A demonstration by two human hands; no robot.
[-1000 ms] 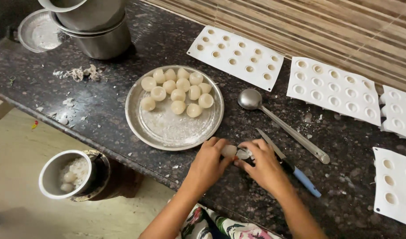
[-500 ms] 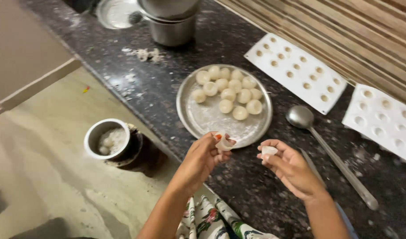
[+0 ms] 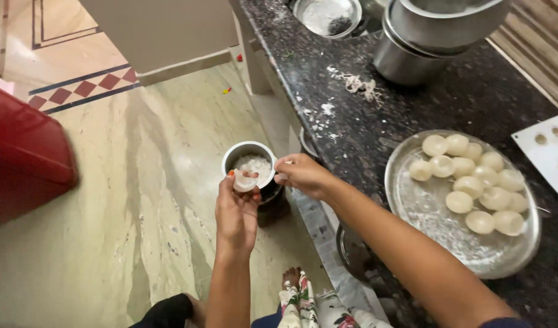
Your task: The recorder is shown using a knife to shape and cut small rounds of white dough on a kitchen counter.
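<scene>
While both hands hover at the steel cup (image 3: pixel 250 159) off the counter (image 3: pixel 449 103) edge, the left hand (image 3: pixel 236 209) holds a small dough shell (image 3: pixel 244 181) — fingers clamped on it, at the cup's near rim. Right hand (image 3: pixel 300 174) sits just right of the rim, fingertips pinched together; on what, cannot tell. White filling (image 3: pixel 254 165) lies just beyond the left fingers, left of the right ones — both about equally near. Plate (image 3: pixel 440 237) of dough balls (image 3: pixel 467 176) sits well right.
</scene>
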